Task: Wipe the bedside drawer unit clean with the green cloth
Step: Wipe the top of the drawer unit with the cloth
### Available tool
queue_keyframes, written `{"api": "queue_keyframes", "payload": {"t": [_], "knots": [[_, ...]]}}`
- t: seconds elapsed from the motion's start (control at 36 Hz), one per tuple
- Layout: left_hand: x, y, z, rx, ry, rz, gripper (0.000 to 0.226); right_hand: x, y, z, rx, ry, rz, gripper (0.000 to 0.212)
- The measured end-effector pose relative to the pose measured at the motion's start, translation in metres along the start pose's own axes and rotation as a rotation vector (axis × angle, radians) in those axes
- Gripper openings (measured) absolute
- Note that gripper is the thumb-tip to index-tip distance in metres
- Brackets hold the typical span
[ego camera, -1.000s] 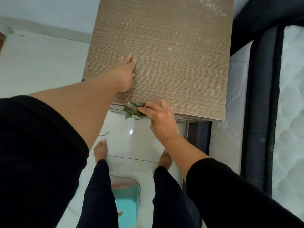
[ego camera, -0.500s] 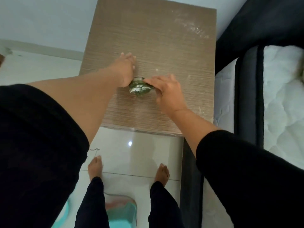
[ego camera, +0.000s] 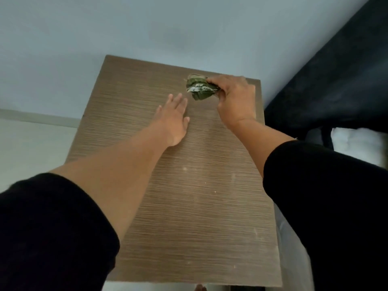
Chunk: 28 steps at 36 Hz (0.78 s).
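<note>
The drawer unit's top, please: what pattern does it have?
Brown with fine horizontal wood-grain lines, in the head view.

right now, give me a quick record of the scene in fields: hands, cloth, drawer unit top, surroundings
left hand: left hand lies flat on the top, fingers straight, holding nothing
right hand: right hand grips the green cloth
cloth: bunched, whitish dust on it, at the far right part of the top
drawer unit: brown wood-grain top of the drawer unit, a few pale specks in the near half
surroundings: pale wall behind, dark bed frame to the right
</note>
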<state>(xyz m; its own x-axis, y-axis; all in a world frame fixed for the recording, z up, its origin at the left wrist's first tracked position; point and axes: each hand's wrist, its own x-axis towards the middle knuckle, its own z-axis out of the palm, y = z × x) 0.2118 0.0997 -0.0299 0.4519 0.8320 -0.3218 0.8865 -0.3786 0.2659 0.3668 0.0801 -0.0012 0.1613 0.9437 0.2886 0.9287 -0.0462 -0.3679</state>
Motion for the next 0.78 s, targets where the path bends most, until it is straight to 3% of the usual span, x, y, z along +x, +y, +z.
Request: {"api": "queue_keyframes", "payload": {"t": [0.17, 0.31, 0.47, 0.78], "knots": [[0.040, -0.014, 0.012, -0.007, 0.049, -0.021, 0.062, 0.046, 0.012, 0.021, -0.082, -0.035, 0.027, 0.037], [0.045, -0.020, 0.032, 0.036, 0.222, -0.021, 0.059, 0.071, 0.021, 0.040, -0.102, -0.047, 0.042, 0.044], [0.048, -0.023, 0.038, 0.015, 0.288, -0.014, 0.057, 0.083, 0.029, 0.061, -0.252, -0.071, 0.038, 0.039], [0.048, -0.024, 0.039, -0.014, 0.322, -0.018, 0.056, 0.086, 0.034, 0.078, -0.125, -0.249, 0.142, 0.051]]}}
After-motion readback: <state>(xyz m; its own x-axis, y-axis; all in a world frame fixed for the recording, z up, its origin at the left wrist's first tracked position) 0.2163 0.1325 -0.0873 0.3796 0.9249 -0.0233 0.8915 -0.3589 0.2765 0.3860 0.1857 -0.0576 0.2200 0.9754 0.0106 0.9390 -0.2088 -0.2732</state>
